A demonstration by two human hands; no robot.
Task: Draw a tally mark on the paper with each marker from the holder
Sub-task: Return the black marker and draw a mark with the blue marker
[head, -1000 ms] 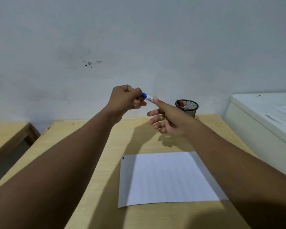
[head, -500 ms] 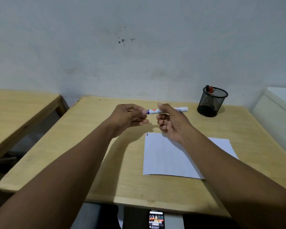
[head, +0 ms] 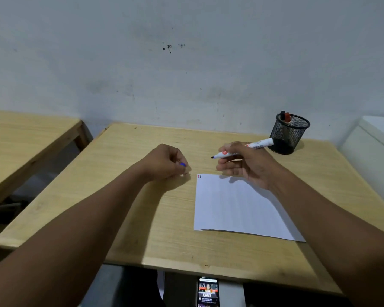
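Observation:
A white sheet of paper [head: 235, 207] lies on the wooden table [head: 142, 218], with small red and dark tally marks [head: 199, 176] at its top left corner. My right hand [head: 244, 165] holds an uncapped white marker [head: 256, 145] above the paper's far edge, its dark tip pointing left. My left hand [head: 166, 162] is closed on the blue cap [head: 182, 164], resting on the table left of the paper. A black mesh holder [head: 288, 136] stands at the back right with a red-capped marker [head: 286, 117] and a black-capped one in it.
A second wooden table [head: 24, 138] stands to the left across a gap. A white cabinet or appliance [head: 372, 147] is at the right edge. A phone [head: 207, 292] with a lit screen sits below the table's near edge. The wall is right behind the table.
My hands pulled apart: the cap came off the marker and stayed in my left hand, which dropped to the table. The view tilted down from the wall to the table.

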